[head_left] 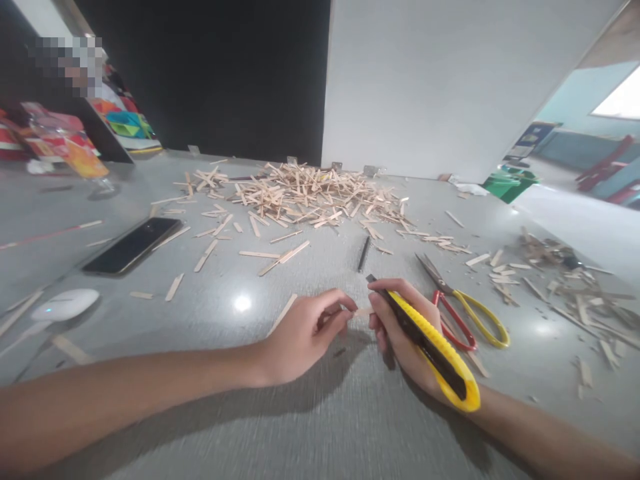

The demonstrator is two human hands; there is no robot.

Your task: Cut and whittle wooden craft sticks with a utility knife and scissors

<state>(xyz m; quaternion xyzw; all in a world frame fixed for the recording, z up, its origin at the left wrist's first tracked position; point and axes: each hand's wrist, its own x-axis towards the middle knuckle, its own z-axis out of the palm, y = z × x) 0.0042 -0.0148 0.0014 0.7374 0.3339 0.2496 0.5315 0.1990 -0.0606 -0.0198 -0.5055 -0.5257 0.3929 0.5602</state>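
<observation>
My right hand (407,327) is closed round a yellow and black utility knife (434,350), its short blade pointing up and away from me. Between my two hands is a small piece of wooden stick (363,312); my left hand (315,327) pinches one end of it. The other end meets the fingertips of my right hand. Scissors (457,300) with one red and one yellow handle lie just right of my right hand, blades slightly apart. Beyond the hands rests a thin dark rod (364,255), perhaps a pen or pencil.
A heap of wooden sticks (310,193) lies at the back of the grey table (240,433). On the left are a phone (133,247), a white rounded device (67,305) and a bottle (75,153). More stick scraps (580,307) lie on the right. A person (85,73) is at the far left.
</observation>
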